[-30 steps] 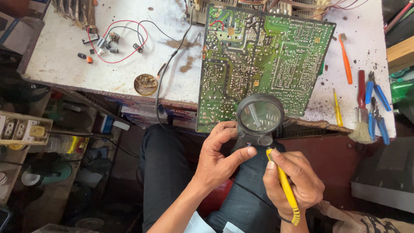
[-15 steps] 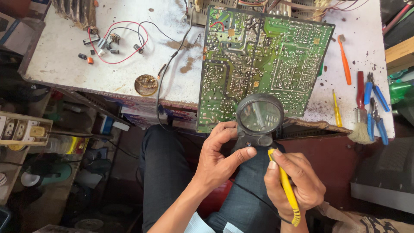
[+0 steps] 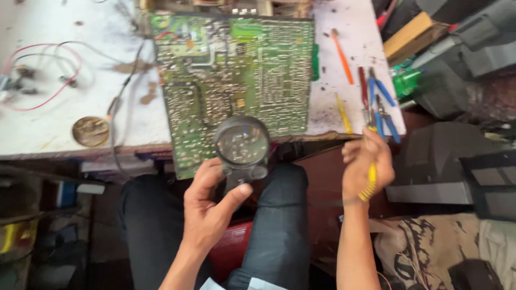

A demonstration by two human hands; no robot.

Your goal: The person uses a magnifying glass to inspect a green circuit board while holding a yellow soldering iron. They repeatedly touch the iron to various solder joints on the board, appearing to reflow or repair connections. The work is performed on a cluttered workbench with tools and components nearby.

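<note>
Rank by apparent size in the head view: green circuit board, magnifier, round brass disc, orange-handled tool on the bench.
1. Green circuit board, by far the largest.
2. Magnifier, held in the left hand; it sits nearer the camera, so it may look oversized.
3. Orange-handled tool and round brass disc: one long and thin, one compact, too close to rank.

Possibly a tan cardboard box (image 3: 409,33), top right.

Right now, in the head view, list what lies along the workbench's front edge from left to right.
Round brass disc → green circuit board with the left hand's magnifier over it → yellow tool → blue-handled pliers, by the right hand.
</note>
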